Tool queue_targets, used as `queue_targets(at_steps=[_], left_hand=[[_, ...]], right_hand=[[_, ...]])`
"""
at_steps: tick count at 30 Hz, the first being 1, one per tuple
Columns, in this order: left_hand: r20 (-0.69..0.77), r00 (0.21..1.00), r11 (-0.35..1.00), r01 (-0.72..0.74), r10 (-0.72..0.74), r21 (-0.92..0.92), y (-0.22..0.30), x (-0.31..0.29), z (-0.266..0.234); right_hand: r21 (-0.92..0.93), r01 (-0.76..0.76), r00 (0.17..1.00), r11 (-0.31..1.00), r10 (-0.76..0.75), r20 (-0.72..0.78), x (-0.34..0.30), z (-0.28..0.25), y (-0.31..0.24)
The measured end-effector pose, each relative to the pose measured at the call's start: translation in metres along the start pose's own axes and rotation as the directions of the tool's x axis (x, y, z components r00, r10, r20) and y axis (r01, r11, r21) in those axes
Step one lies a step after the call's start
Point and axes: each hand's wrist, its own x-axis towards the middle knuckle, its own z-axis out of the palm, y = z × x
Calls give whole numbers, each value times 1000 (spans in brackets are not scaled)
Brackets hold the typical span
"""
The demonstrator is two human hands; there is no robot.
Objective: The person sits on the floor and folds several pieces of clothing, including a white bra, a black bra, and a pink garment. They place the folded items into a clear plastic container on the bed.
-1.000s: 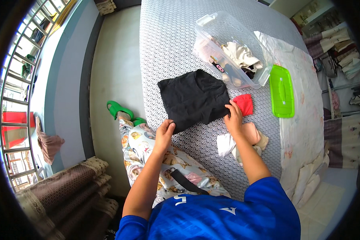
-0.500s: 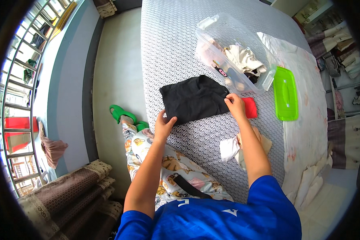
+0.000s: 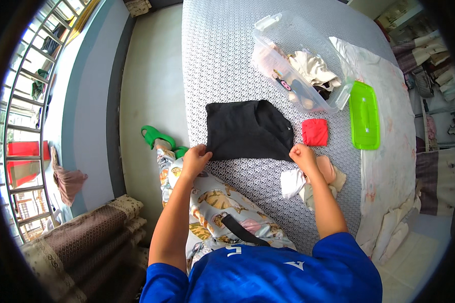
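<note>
A black cloth garment (image 3: 242, 130) lies spread on the patterned bed, its right part creased in a curved fold. My left hand (image 3: 196, 160) pinches its near left corner. At the near right corner, the fingers of my right hand (image 3: 303, 157) are closed on the edge. A folded red cloth (image 3: 315, 132) sits just beyond my right hand. Close to my right forearm is a small pile of clothes, with a white piece (image 3: 292, 183) and a peach piece (image 3: 326, 170) showing.
Behind the garment stands a clear plastic box (image 3: 275, 55) holding cream clothes (image 3: 313, 68) and other pieces. Its green lid (image 3: 364, 116) lies to the right on a pale sheet (image 3: 389, 131). Rolled brown fabric (image 3: 81, 232) is at the lower left, beside the barred window (image 3: 25, 126).
My right hand has moved down from the garment's right side to its near right corner. The near edge is now pulled straighter, and the red cloth is fully uncovered.
</note>
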Motion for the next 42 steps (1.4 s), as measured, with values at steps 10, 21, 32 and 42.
queue_targets(at_steps=[10, 21, 32, 42], left_hand=[[-459, 834, 949, -226, 306, 220, 35, -16, 9], [-31, 977, 975, -209, 212, 78, 40, 13, -9], [-152, 978, 980, -114, 139, 163, 38, 124, -6], [-324, 940, 936, -203, 104, -287, 24, 100, -18]], right_hand=[[132, 296, 934, 946, -257, -247, 4, 10, -69], [-97, 412, 879, 906, -424, -221, 47, 38, -78], [-196, 243, 963, 950, -260, -65, 141, 43, -76], [54, 419, 876, 907, -388, -286, 102, 23, -118]])
